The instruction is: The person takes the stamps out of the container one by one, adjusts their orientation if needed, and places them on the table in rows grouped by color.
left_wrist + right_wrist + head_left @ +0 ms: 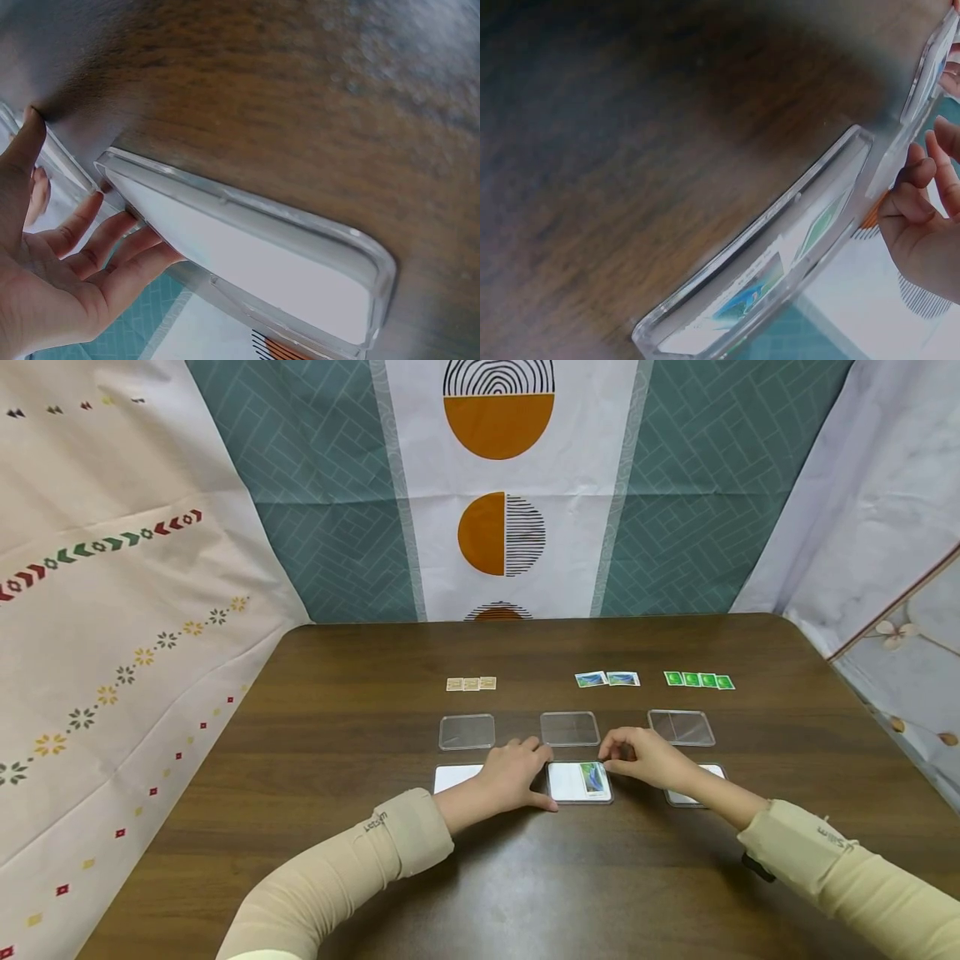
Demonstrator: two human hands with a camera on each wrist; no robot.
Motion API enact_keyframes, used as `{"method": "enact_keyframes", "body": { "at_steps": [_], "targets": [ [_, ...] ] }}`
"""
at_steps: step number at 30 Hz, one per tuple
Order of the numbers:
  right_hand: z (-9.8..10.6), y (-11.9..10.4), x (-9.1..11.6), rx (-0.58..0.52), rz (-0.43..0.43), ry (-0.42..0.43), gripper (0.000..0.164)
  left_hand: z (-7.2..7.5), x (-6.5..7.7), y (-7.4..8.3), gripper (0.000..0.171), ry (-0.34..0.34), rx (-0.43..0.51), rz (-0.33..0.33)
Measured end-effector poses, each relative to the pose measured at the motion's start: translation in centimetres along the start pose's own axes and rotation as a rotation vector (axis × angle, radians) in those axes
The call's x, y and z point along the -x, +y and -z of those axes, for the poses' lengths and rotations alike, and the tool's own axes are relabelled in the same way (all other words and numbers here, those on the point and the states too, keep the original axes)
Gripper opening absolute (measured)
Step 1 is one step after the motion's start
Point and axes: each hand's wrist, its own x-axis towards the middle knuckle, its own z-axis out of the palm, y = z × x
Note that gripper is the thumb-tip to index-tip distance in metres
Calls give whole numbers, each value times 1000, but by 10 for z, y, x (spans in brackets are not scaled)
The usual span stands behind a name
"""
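In the head view a clear case (580, 796) with a white card inside lies between my hands. A blue-green stamp (593, 779) sits on the right part of that card. My left hand (517, 774) is at the case's left side, thumb and fingers spread along its edge. At its upper right corner is my right hand (643, 753), fingers bent, with nothing visible between them. A left case (247, 251) holding a white card is partly under my left arm. The right case (757, 277), holding a blue stamp and a green stamp, is partly hidden by my right forearm in the head view.
Three clear plastic covers, left (467, 732), middle (569, 729) and right (681, 727), lie behind the cases. Farther back are three tan stamps (471, 683), two blue stamps (622, 678) and several green stamps (699, 680). Patterned cloths surround the wooden table (360, 693).
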Motion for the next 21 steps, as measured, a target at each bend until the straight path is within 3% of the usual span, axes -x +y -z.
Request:
{"method": "enact_keyframes", "body": {
  "at_steps": [21],
  "targets": [
    [-7, -6, -1, 26, -11, -24, 12, -1, -1, -1, 65, -7, 22, 3]
  ]
}}
